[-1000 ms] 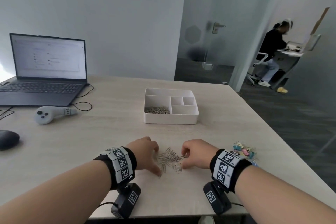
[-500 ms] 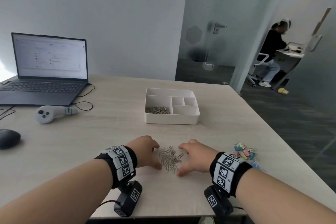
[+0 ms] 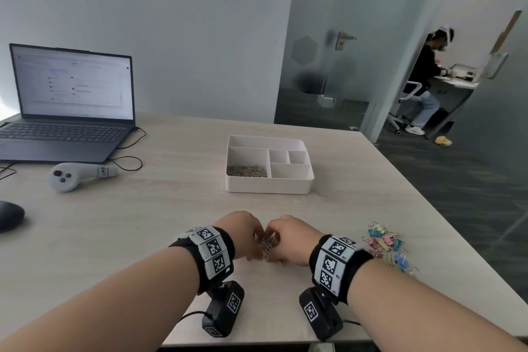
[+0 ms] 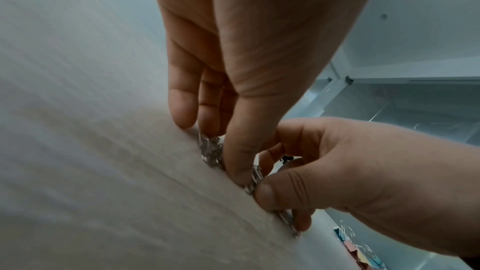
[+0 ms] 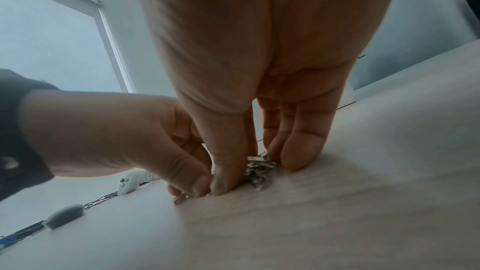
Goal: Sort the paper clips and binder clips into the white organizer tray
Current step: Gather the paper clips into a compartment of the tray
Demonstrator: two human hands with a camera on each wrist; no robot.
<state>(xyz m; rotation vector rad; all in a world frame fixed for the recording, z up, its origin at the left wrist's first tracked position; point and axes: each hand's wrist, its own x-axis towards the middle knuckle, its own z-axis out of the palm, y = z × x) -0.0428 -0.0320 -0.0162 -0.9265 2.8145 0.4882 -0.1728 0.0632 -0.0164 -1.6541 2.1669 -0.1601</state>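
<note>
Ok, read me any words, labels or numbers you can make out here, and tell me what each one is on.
"R2": small label on the right wristband, beside its middle marker.
"R1": same band, beside the lowest marker.
Laptop screen: lines of text, too small to read.
Left wristband: tiny labels, too blurred to read.
Controller: a tag on its handle, unreadable.

Light wood-grain table (image 3: 120, 237) in the foreground, set against a plain pale grey wall (image 3: 171, 23). Frosted glass partition and door (image 3: 328, 66) to the right (metal lever handle (image 3: 341, 38) fitted). Dark grey carpeted floor (image 3: 471, 194) beyond. White desk (image 3: 457, 84) and white swivel chair (image 3: 408, 94) in the far room. Soft, even, cool lighting throughout.
</note>
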